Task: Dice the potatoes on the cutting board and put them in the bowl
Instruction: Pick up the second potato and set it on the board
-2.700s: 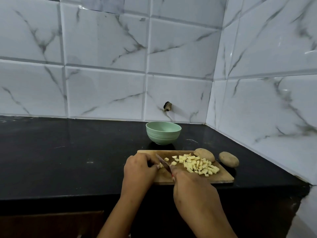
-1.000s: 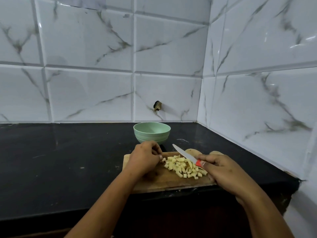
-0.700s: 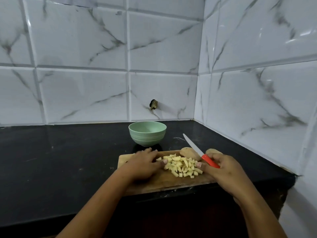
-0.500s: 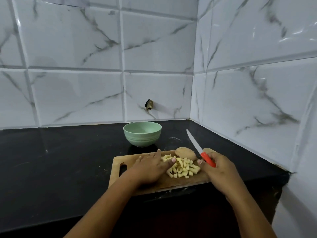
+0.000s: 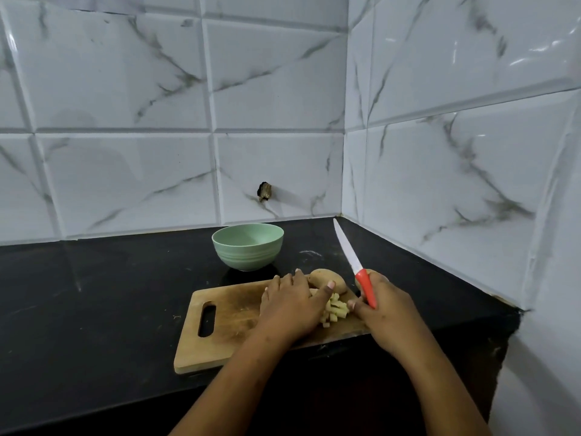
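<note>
A wooden cutting board (image 5: 226,316) lies at the counter's front edge. A heap of pale diced potato (image 5: 334,309) sits on its right part, squeezed between my two hands. My left hand (image 5: 292,305) lies palm down over the heap's left side, fingers fairly straight. My right hand (image 5: 382,305) grips the red handle of a knife (image 5: 353,262), blade pointing up and away, and its fingers touch the heap's right side. A whole unpeeled potato (image 5: 327,278) rests at the board's far right. The empty green bowl (image 5: 247,246) stands just behind the board.
The black counter (image 5: 94,294) stretches to the left. White marble tiled walls meet in a corner behind and to the right. A small dark hole (image 5: 264,191) marks the back wall above the bowl. The counter's right end drops off beside the right wall.
Cutting has stopped. My right hand lifted the knife upright and moved to the pile's right side, while my left hand spread over the dice and pushed them together. The view shifted left.
</note>
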